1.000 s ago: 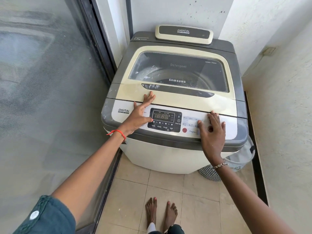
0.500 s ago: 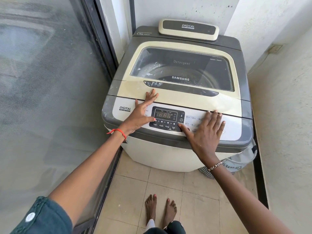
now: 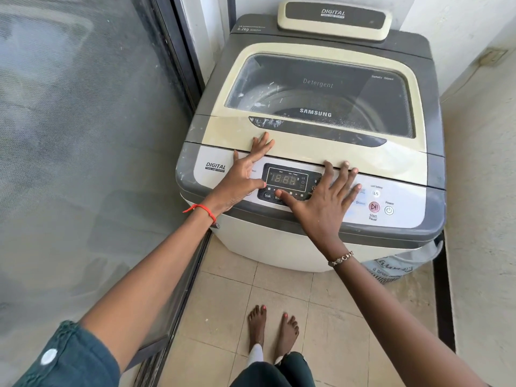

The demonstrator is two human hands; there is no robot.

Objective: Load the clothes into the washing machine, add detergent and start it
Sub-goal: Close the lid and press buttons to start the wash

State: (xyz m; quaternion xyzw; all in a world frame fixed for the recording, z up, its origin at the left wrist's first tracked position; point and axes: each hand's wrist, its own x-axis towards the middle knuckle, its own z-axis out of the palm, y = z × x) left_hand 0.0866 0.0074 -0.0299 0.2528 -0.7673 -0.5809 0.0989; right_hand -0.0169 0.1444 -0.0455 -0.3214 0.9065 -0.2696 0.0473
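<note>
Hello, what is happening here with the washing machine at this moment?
A person stands barefoot before a top-loading washing machine whose lid is closed. The left hand lies flat at the left of the control panel, fingertips on the lid's front edge. The right hand is spread over the panel's middle, thumb on the buttons under the lit display. Neither hand holds anything.

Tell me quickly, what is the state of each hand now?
Left hand: open, flat on the washing machine, holding nothing.
Right hand: open, fingers spread over the control panel, holding nothing.
</note>
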